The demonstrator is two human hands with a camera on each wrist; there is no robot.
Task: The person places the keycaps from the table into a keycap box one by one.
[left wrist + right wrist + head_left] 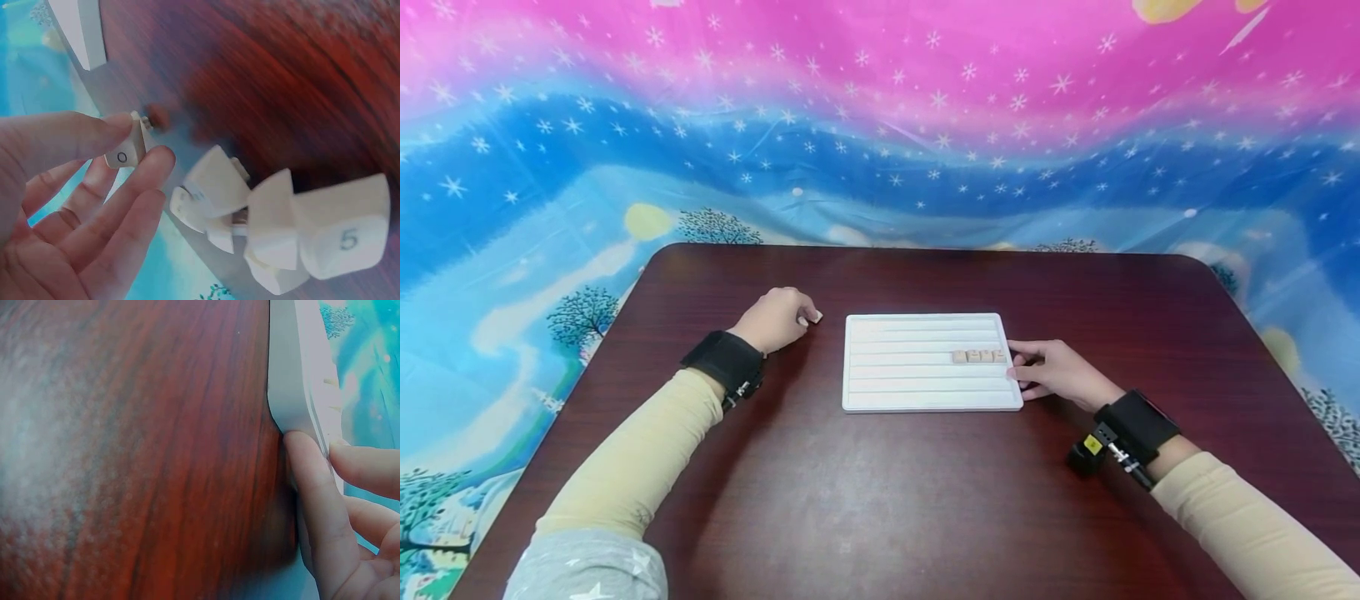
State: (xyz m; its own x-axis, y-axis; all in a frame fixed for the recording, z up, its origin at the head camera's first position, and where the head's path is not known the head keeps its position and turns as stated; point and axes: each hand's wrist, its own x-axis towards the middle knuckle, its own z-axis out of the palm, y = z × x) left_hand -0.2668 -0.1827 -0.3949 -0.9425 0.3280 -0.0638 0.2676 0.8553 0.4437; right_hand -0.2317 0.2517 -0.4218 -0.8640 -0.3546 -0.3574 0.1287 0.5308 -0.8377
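My left hand (778, 321) pinches a cream keycap marked with a round O or 0 (124, 156) between thumb and fingertips, left of the ridged white tray (898, 383). Close by in the left wrist view lies a loose heap of pale keycaps (272, 219), one printed with a 5; the head view hides this heap behind the left hand and wrist. At the tray's right edge, my right hand (1060, 373) grips the rim with thumb and fingers. A short row of keycaps (979, 357) sits in one of the tray's grooves, against the right side.
The dark brown table (865, 492) has a glossy wood-grain top. Behind and beside it hangs a pink and blue cloth (880, 125) with snowflakes and trees. Each wrist wears a black strap (1138, 425) with a small device.
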